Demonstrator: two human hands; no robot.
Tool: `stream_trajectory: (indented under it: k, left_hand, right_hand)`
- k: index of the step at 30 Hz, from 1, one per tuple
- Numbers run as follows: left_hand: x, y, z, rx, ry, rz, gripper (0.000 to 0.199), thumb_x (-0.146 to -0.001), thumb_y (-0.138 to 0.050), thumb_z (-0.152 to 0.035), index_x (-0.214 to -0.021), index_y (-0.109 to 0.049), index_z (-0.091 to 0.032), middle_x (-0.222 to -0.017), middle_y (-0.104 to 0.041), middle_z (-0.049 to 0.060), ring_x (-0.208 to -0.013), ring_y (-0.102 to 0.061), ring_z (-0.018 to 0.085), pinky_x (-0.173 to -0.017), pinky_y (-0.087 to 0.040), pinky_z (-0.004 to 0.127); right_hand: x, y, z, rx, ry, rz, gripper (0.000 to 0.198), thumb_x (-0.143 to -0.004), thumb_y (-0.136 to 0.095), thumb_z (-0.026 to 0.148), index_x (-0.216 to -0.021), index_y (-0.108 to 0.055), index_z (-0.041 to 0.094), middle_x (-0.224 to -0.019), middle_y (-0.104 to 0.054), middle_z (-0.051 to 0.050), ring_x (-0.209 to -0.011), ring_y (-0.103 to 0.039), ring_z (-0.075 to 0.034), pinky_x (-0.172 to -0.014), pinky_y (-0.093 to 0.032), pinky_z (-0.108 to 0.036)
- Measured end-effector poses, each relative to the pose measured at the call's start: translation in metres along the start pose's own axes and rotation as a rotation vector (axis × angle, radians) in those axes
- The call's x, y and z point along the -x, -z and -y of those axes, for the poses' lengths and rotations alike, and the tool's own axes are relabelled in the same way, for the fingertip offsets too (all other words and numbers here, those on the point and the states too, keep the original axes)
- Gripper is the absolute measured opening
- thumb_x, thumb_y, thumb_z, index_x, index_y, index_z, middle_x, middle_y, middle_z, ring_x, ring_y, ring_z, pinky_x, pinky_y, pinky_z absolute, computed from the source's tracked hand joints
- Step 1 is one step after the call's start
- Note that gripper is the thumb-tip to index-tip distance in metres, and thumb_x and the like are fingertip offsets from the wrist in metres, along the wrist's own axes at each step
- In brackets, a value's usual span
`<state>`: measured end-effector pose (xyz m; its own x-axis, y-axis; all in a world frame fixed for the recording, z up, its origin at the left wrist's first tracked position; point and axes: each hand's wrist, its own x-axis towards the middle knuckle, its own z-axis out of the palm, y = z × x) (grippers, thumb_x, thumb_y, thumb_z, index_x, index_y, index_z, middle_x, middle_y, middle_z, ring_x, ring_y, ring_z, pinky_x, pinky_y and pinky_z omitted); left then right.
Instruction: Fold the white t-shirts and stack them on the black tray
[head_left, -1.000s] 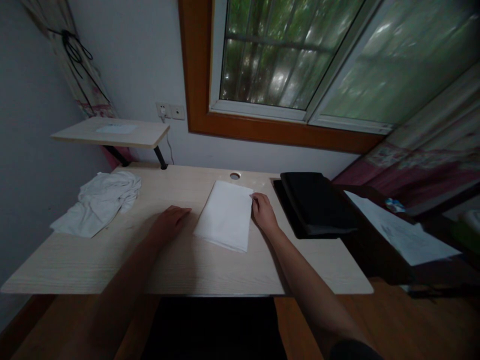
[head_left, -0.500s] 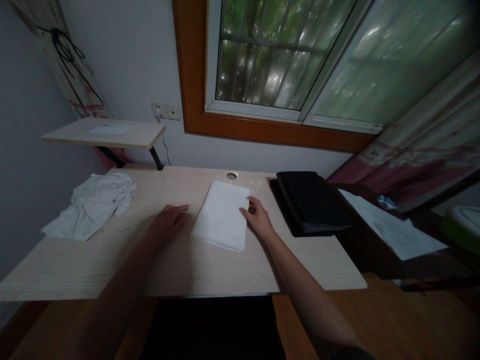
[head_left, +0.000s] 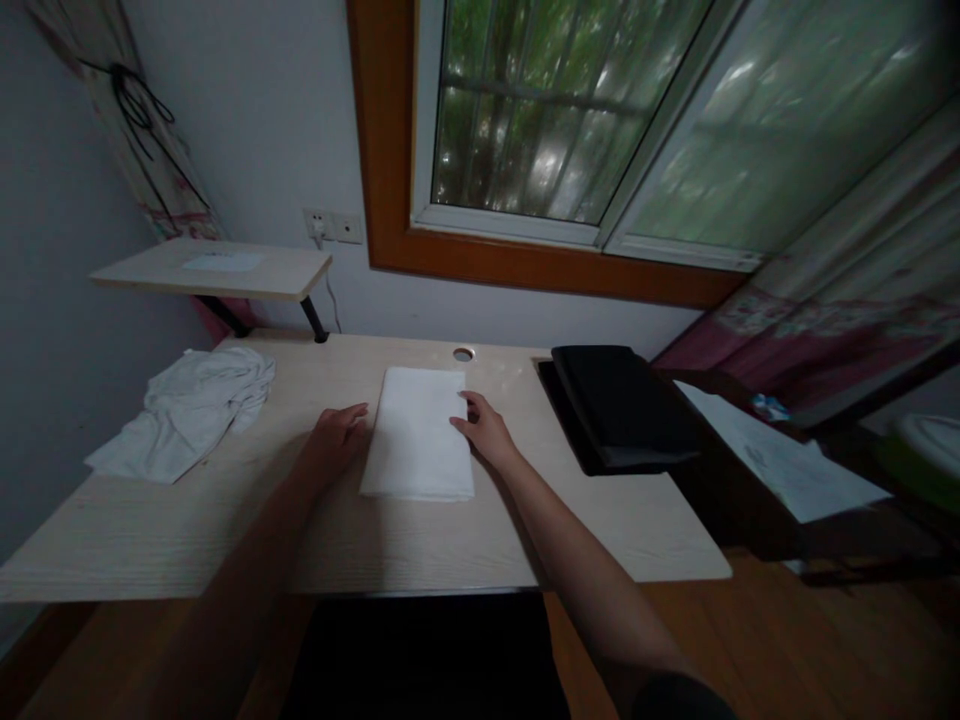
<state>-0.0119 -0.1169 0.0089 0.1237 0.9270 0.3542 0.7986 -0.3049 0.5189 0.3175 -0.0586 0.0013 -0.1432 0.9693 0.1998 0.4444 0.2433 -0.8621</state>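
Observation:
A folded white cloth (head_left: 418, 435) lies flat on the pale wooden desk (head_left: 360, 545), its long sides running away from me. At its right edge is my right hand (head_left: 487, 430), with the thumb on top and the fingers at the border, gripping that edge. My left hand (head_left: 335, 440) rests just left of the cloth, a small gap between them, fingers stretched toward it and holding nothing. Farther left lies a crumpled white cloth (head_left: 191, 410).
A black folder-like stack (head_left: 626, 405) sits at the desk's right side. A small raised shelf (head_left: 217, 275) carrying a paper stands at the back left. Beyond the desk's right edge are a dark surface with a white sheet (head_left: 780, 455) and a curtain.
The folded cloth has shifted left and turned straighter, and my right hand has moved left with it. My left hand has stayed nearly in place.

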Motion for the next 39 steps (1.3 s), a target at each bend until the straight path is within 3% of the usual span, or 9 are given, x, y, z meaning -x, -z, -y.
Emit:
stream_trajectory:
  k: [5,10,17,23,26,31,37,39]
  left_hand:
    - [-0.002,0.002,-0.001,0.031,0.054,0.023,0.053,-0.102,-0.040,-0.046,-0.142,-0.060,-0.017,-0.118,-0.073,0.013,-0.112,-0.061,0.031,-0.106,-0.044,0.049]
    - [0.000,0.007,-0.007,0.315,0.135,0.016,0.060,-0.095,-0.055,-0.047,-0.148,-0.052,-0.020,-0.123,-0.071,0.012,-0.115,-0.063,0.032,-0.105,-0.046,0.046]
    - [-0.005,0.009,-0.027,1.014,0.479,-0.011,0.094,-0.083,-0.073,-0.045,-0.160,-0.023,-0.026,-0.141,-0.061,0.015,-0.118,-0.065,0.030,-0.097,-0.052,0.043]
    - [-0.023,0.005,-0.039,1.236,0.777,-0.014,0.097,-0.082,-0.074,-0.050,-0.160,-0.019,-0.029,-0.137,-0.061,0.015,-0.100,-0.070,0.028,-0.074,-0.058,0.037]
    - [-0.032,0.003,-0.046,1.265,0.731,0.054,0.096,-0.078,-0.079,-0.051,-0.157,-0.029,-0.029,-0.132,-0.064,0.014,-0.094,-0.071,0.028,-0.073,-0.059,0.037]
    - [-0.033,0.003,-0.055,1.255,0.625,0.077,0.110,-0.065,-0.090,-0.029,-0.156,-0.030,-0.032,-0.125,-0.069,0.013,-0.082,-0.074,0.027,-0.064,-0.060,0.035]
    - [-0.021,0.008,-0.050,1.414,0.584,0.192,0.088,-0.074,-0.081,-0.028,-0.152,-0.040,-0.026,-0.107,-0.075,0.010,-0.070,-0.072,0.025,-0.060,-0.061,0.038]
    - [-0.018,0.008,-0.050,1.459,0.607,0.181,0.082,-0.076,-0.077,-0.028,-0.150,-0.043,-0.023,-0.097,-0.076,0.008,-0.066,-0.072,0.025,-0.061,-0.061,0.039]
  right_hand:
    - [0.000,-0.024,0.008,-0.025,0.037,0.046,0.062,-0.077,-0.077,0.037,-0.135,-0.056,0.026,-0.107,-0.069,-0.004,-0.103,-0.065,-0.023,-0.097,-0.050,-0.042]
    - [0.004,-0.028,0.007,-0.053,0.055,0.045,0.062,-0.079,-0.076,0.038,-0.136,-0.055,0.027,-0.108,-0.069,-0.004,-0.104,-0.064,-0.022,-0.098,-0.050,-0.041]
    - [0.007,-0.025,0.010,-0.077,0.028,0.039,0.062,-0.078,-0.077,0.037,-0.135,-0.054,0.027,-0.109,-0.069,-0.004,-0.104,-0.065,-0.022,-0.097,-0.051,-0.041]
    - [0.013,-0.020,0.017,-0.134,0.046,0.068,0.062,-0.077,-0.079,0.035,-0.133,-0.055,0.026,-0.119,-0.068,-0.006,-0.106,-0.065,-0.022,-0.099,-0.050,-0.040]
    - [0.016,-0.017,0.019,-0.185,0.063,0.122,0.066,-0.075,-0.080,0.035,-0.135,-0.055,0.025,-0.111,-0.070,-0.005,-0.102,-0.066,-0.021,-0.095,-0.051,-0.037]
    - [0.019,-0.015,0.016,-0.154,0.069,0.113,0.067,-0.078,-0.078,0.039,-0.139,-0.053,0.025,-0.101,-0.069,-0.002,-0.096,-0.066,-0.020,-0.093,-0.052,-0.037]
    - [0.018,-0.022,0.016,-0.131,0.114,-0.023,0.070,-0.086,-0.071,0.045,-0.147,-0.046,0.022,-0.128,-0.065,-0.011,-0.116,-0.063,-0.024,-0.108,-0.047,-0.045]
    - [0.019,-0.021,0.022,-0.153,0.091,-0.006,0.064,-0.088,-0.069,0.049,-0.144,-0.052,0.023,-0.133,-0.065,-0.012,-0.123,-0.061,-0.026,-0.111,-0.044,-0.047]
